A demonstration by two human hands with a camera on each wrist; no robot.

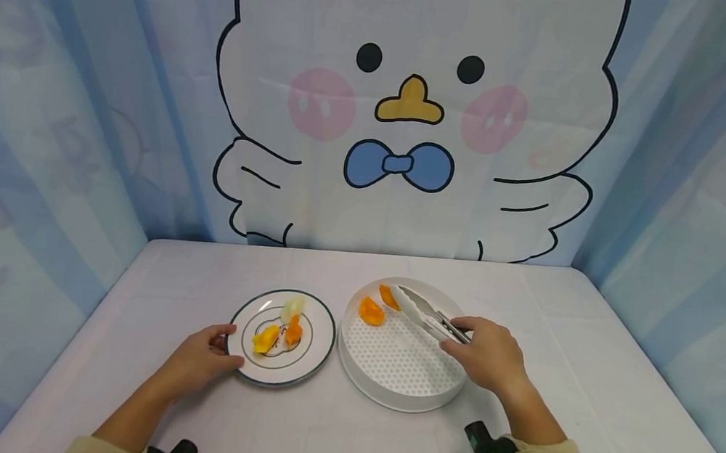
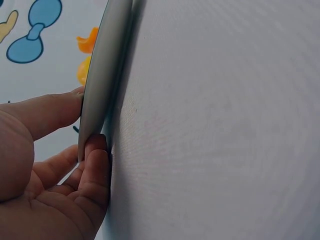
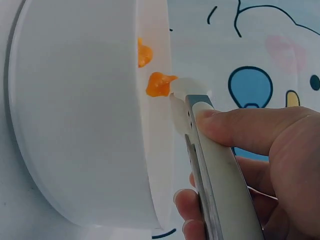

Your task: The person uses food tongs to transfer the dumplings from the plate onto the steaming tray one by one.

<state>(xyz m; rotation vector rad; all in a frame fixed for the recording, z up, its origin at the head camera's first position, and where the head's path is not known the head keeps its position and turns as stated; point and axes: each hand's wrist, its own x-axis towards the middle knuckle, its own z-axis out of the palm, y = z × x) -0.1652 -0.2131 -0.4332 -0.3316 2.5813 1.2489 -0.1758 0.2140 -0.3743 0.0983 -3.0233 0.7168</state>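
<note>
My left hand point(image 1: 195, 360) holds the near-left rim of a white plate point(image 1: 253, 311) edged with a dark line. In the left wrist view, the plate's side point(image 2: 102, 75) lies between thumb and fingers. A yellow piece point(image 1: 265, 340), an orange piece point(image 1: 293, 330) and a pale piece point(image 1: 292, 309) of soft-looking food rest on it. My right hand point(image 1: 488, 355) grips metal tongs point(image 1: 444, 322) with whitish tips over a round white tray point(image 1: 402, 369) with a perforated base. Those tips are at one orange piece point(image 1: 389, 297); whether they pinch it I cannot tell. Another orange piece point(image 1: 371, 311) lies beside it.
Plate and tray stand side by side on a white-covered table point(image 1: 355, 444). Behind them hangs a curtain point(image 1: 403, 216) printed with a cartoon bird. More blue-and-white curtains point(image 1: 33, 173) close in both sides.
</note>
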